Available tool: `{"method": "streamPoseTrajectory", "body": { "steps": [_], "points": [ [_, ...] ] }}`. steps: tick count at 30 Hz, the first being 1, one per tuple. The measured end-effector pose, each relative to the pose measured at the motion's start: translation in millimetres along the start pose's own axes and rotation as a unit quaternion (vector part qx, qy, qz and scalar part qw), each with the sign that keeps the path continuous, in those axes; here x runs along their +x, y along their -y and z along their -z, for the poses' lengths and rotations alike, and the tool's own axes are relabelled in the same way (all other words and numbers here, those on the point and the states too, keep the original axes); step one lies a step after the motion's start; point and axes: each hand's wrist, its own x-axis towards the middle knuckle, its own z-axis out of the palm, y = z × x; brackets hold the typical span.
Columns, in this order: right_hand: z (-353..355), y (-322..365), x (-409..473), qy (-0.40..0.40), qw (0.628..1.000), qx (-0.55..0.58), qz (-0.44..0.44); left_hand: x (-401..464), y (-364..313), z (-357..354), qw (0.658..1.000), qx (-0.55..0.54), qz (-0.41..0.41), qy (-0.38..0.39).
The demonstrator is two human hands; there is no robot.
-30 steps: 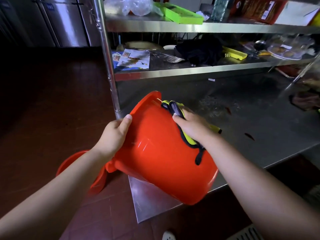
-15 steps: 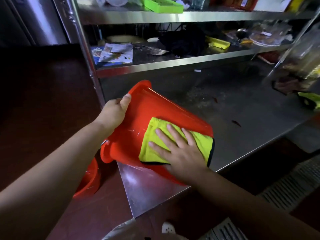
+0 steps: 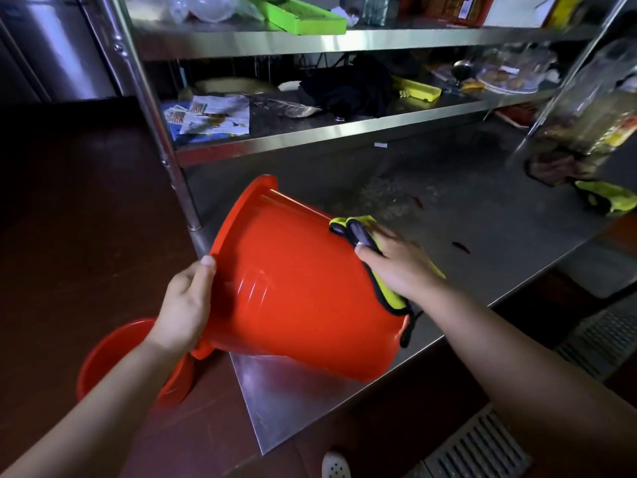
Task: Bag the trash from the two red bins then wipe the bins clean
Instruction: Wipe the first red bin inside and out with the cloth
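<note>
The red bin (image 3: 296, 298) lies tilted on its side over the near corner of the steel table (image 3: 482, 229), its open rim facing up and to the left, its base hanging toward you past the table edge. Your left hand (image 3: 184, 305) grips the rim on the near-left side, thumb laid along the outer wall and the other fingers curled out of sight inside the bin. Your right hand (image 3: 401, 263) presses a yellow cloth (image 3: 386, 288) with a dark border flat against the upper right of the bin's outer wall; the fingers (image 3: 370, 257) lie straight and slightly spread on top of the cloth, though motion blur softens their tips. A corner of the cloth folds up above your thumb, and a dark strip of its border dangles near the bin's base.

The second red bin (image 3: 113, 353) stands on the dark floor to the lower left, partly hidden behind your left forearm. On the far right of the table lies another yellow cloth (image 3: 606, 200), beside a clear bag (image 3: 593, 108) with contents you cannot make out. The shelf (image 3: 344, 127) above the table carries papers, dark fabric and a yellow tray.
</note>
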Motion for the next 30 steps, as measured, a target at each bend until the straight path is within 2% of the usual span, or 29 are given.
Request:
{"method": "streamPoseTrajectory", "body": {
  "steps": [4,10,15,23,26,30],
  "points": [
    [-18.3,52.7,1.6,-0.043,0.991,-0.115,0.062,-1.1,1.6,-3.8,1.0,-0.002,-0.015,-0.011],
    [-46.5,141.6,15.8,-0.057,0.977,-0.148,0.146,-0.8,9.5,-2.7,0.999,-0.032,0.006,-0.015],
    [-38.3,114.4,23.5,-0.049,0.979,-0.128,0.153,-5.2,11.1,6.2,0.999,-0.043,0.018,-0.017],
    [-13.6,41.8,10.8,-0.043,0.998,-0.045,0.015,-40.3,14.1,11.9,0.995,-0.095,-0.001,0.011],
    [-16.7,43.0,-5.5,-0.05,0.995,-0.08,0.021,-45.0,10.7,21.6,0.994,-0.105,0.014,0.037],
    [-22.1,60.4,-34.0,-0.068,0.987,-0.139,0.049,-12.5,-26.3,29.9,0.995,-0.094,0.019,0.024]
  ]
}}
